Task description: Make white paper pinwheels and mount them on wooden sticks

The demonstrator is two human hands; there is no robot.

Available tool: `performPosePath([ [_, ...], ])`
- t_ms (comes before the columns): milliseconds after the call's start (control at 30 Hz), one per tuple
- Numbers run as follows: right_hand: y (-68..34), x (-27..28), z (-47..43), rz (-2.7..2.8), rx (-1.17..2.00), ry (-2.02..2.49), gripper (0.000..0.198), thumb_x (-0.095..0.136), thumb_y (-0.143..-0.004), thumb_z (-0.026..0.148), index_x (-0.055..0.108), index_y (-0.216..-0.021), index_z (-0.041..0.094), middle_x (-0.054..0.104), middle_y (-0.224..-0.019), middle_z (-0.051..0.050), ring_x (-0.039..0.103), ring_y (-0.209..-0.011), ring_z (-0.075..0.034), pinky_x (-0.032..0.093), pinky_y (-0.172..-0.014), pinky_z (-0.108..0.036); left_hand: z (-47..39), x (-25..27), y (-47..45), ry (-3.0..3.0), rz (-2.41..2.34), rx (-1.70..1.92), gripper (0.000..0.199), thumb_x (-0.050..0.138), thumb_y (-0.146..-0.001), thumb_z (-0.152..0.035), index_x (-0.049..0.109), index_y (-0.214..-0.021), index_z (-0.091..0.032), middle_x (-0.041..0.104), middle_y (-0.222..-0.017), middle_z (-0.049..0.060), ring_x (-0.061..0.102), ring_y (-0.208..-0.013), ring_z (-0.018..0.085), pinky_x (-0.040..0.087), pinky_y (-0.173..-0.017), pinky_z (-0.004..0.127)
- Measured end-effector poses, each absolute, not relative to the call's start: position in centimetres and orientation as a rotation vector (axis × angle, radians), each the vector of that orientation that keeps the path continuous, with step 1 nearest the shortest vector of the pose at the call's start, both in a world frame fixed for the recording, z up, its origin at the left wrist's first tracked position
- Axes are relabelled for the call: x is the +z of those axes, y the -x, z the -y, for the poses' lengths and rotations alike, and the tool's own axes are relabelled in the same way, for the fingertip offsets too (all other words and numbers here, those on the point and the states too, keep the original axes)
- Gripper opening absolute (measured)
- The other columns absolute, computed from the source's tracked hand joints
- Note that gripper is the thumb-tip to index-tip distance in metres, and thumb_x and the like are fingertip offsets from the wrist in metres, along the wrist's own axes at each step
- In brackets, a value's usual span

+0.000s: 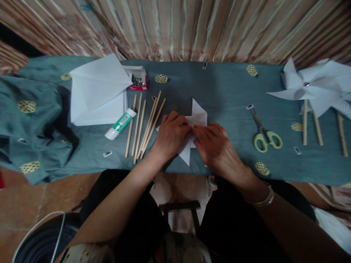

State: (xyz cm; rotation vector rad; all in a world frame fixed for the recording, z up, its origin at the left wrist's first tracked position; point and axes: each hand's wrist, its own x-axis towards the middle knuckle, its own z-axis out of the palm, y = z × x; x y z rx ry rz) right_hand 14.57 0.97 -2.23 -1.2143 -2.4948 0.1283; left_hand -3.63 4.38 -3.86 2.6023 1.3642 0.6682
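A white paper pinwheel blank point(199, 115) lies on the cloth in front of me, with pointed flaps sticking out at the top and bottom. My left hand point(174, 134) is closed over its left side, fingers bent and pressed onto the paper. From the right, my right hand point(215, 146) meets it near the paper's middle, its fingertips closed on the same sheet. Both hands hide the centre, so the exact fold there cannot be seen. Just left of my left hand lie several wooden sticks point(139, 128) and a green and white glue tube point(120, 124).
A stack of white paper point(95, 91) and a red box of small metal pins point(139, 81) sit at the back left. Green-handled scissors point(264, 137) lie to the right. Finished paper pinwheels point(315, 86) on sticks rest at the far right of the cloth-covered table point(227, 87).
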Motion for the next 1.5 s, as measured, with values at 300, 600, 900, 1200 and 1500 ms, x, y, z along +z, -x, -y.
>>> performPosePath([
  [300,-14.5,-2.2,-1.1,2.437,0.149,1.233,0.028,0.045,-0.099,0.015,0.056,-0.125,0.020,0.073,-0.105,-0.008,0.065,-0.100,-0.026,0.044,-0.108,-0.048,-4.3,-3.6,3.7,-2.601,-1.352,0.635,0.027,0.053,-0.098,-0.029,0.074,-0.085,-0.018,0.070,-0.092,0.006,0.049,-0.092,0.024,0.035,-0.076,0.039],
  [600,-14.5,-2.5,-1.0,2.483,0.028,1.186,0.026,0.045,-0.098,0.012,0.066,-0.114,0.010,0.073,-0.114,-0.014,0.064,-0.101,-0.026,0.045,-0.107,-0.050,-4.2,-3.3,3.7,-2.583,-1.338,0.635,0.024,0.055,-0.097,-0.027,0.074,-0.087,-0.019,0.070,-0.093,0.007,0.052,-0.094,0.025,0.036,-0.075,0.040],
  [900,-14.8,-2.9,-1.0,2.444,0.037,1.173,0.027,0.053,-0.096,0.016,0.060,-0.121,0.009,0.072,-0.116,-0.014,0.065,-0.104,-0.027,0.047,-0.105,-0.049,-4.2,-4.0,3.7,-2.523,-1.363,0.679,0.025,0.055,-0.097,-0.029,0.075,-0.086,-0.019,0.070,-0.093,0.006,0.053,-0.094,0.023,0.038,-0.076,0.038],
  [1200,-14.9,-3.1,-1.1,2.402,0.075,1.219,0.028,0.049,-0.099,0.023,0.052,-0.125,0.015,0.071,-0.115,-0.010,0.064,-0.105,-0.026,0.048,-0.104,-0.047,-4.5,-4.5,3.6,-2.477,-1.380,0.745,0.022,0.058,-0.096,-0.027,0.076,-0.085,-0.020,0.069,-0.092,0.006,0.054,-0.092,0.021,0.042,-0.077,0.037],
  [1500,-14.8,-2.7,-1.2,2.384,0.135,1.226,0.028,0.051,-0.096,0.017,0.056,-0.123,0.012,0.073,-0.112,-0.014,0.065,-0.104,-0.028,0.047,-0.104,-0.048,-4.8,-4.7,3.7,-2.420,-1.309,0.885,0.022,0.055,-0.096,-0.024,0.075,-0.091,-0.019,0.070,-0.093,0.006,0.056,-0.090,0.020,0.048,-0.079,0.035],
])
